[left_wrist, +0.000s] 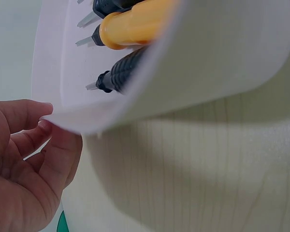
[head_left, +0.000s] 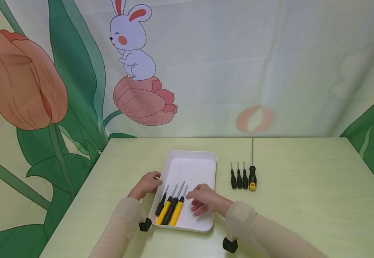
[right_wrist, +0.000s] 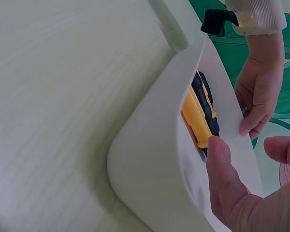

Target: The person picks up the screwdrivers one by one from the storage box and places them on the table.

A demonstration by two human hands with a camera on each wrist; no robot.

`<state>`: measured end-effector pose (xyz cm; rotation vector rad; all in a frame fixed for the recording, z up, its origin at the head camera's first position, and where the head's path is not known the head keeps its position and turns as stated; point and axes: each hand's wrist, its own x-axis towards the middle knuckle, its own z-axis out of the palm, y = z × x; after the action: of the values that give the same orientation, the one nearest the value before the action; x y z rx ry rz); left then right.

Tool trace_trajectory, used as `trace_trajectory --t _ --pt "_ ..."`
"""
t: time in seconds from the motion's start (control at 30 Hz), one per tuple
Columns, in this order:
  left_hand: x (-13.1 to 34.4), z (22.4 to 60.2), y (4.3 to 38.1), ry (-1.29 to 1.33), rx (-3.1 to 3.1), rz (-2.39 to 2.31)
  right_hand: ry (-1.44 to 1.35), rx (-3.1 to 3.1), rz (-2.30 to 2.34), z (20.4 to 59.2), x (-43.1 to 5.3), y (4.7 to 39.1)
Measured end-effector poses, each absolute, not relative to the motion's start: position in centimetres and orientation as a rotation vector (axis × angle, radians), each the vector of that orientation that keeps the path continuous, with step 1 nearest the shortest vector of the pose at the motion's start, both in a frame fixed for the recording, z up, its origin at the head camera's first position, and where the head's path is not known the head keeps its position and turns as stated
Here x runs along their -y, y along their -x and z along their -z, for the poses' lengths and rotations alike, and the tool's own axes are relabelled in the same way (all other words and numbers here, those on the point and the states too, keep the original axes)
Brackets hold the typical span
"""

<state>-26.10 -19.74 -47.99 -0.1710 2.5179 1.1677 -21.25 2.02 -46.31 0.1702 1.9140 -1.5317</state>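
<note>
A white tray (head_left: 193, 166) lies on the table with several screwdrivers side by side in its near left part. Among them are a small black screwdriver (head_left: 161, 207), a black-handled screwdriver (head_left: 171, 211) and a yellow-and-black screwdriver (head_left: 177, 213) at the right of the row. My left hand (head_left: 147, 184) holds the tray's left side; in the left wrist view, thumb and fingers pinch its rim (left_wrist: 82, 123). Over the tray, just right of the row, hovers my right hand (head_left: 206, 200), its fingers loosely bent and apart, holding nothing. Its thumb overlaps a yellow handle (right_wrist: 197, 118) in the right wrist view.
Right of the tray, three small black screwdrivers (head_left: 239, 180) stand in a row beside a longer black screwdriver with a yellow end (head_left: 253, 178). A printed curtain (head_left: 206, 71) hangs behind the pale wooden table (head_left: 303, 193).
</note>
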Motion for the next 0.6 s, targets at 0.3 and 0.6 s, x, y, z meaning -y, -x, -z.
trace_trajectory --t 0.3,0.6 --pt "19.8 48.0 26.1 0.169 -2.505 -1.183 -0.182 -1.941 1.527 47.2 -0.9 20.9" --pt "19.7 47.9 26.0 0.169 -2.505 -1.189 -0.207 -1.971 1.506 47.9 -0.1 20.8"
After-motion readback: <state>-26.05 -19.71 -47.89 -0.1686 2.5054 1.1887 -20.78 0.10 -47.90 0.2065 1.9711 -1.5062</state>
